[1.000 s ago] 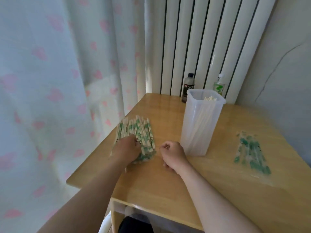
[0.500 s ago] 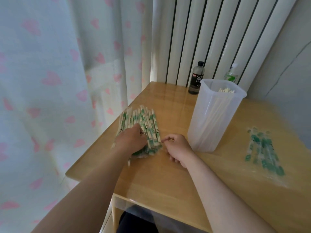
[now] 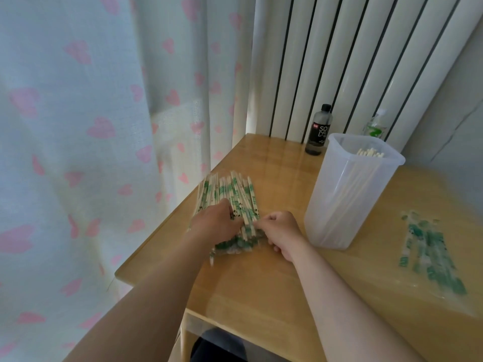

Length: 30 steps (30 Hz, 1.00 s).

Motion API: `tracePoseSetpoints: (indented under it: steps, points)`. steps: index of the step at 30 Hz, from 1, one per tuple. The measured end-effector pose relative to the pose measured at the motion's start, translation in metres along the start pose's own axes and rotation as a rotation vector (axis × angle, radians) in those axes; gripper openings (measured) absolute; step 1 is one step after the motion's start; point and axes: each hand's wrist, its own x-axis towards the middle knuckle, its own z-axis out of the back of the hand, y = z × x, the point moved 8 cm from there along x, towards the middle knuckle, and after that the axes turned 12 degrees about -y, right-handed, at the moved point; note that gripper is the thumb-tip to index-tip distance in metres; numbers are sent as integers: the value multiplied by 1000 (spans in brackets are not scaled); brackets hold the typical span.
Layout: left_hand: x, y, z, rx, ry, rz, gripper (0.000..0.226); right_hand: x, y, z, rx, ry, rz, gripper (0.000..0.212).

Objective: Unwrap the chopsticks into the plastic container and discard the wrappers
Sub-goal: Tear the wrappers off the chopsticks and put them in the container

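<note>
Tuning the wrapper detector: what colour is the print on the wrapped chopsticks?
Green print on the whitish wrapped chopsticks; head view shows it best.

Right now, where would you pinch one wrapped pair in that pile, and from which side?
Probably the near end of a pair at the right edge of the wrapped chopsticks, from the right: they lie lengthwise, the left hand rests on the middle, the right hand sits beside that edge.

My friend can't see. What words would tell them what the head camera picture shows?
A person's left hand lies on a pile of wrapped chopsticks on a wooden table; the right hand touches its edge. Further right are a plastic container of bare chopsticks and loose wrappers.
</note>
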Motion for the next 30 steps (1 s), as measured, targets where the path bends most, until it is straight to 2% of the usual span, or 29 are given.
tracePoseSetpoints:
  steps: [6, 10, 15, 17, 18, 20, 21, 23, 24, 27, 30]
  points:
    - [-1, 1, 1, 6, 14, 5, 36, -6, -7, 12, 205, -54, -60, 20]
    - [-1, 1, 1, 21, 10, 15, 37, -13, -9, 23, 346, -128, -104, 7]
    - [-4, -2, 5, -54, 78, 57, 38, -34, 9, 48, 222, -245, 71, 18]
    - [-5, -12, 20, -82, 24, 60, 36, -42, 23, 64, 284, -252, 105, 22]
    - [-6, -22, 33, -66, -54, 40, 32, -45, 30, 74, 342, -256, 106, 24]
    - [-13, -53, 60, -57, -250, -93, 27, -49, 42, 95, 466, -267, 99, 23]
    - [-18, -73, 67, -78, -309, -211, 32, -51, 48, 106, 521, -279, 96, 22]
    - [-29, -112, 69, -95, -338, -444, 45, -56, 55, 125, 609, -286, 82, 20]
    - [-33, -127, 69, -97, -347, -524, 43, -58, 57, 133, 654, -277, 77, 19]
    - [-40, -153, 75, -283, -338, -603, 29, -66, 61, 157, 833, -217, 73, 19]
    - [-51, -172, 73, -480, -208, -606, 22, -72, 62, 180, 996, -98, 115, 21]
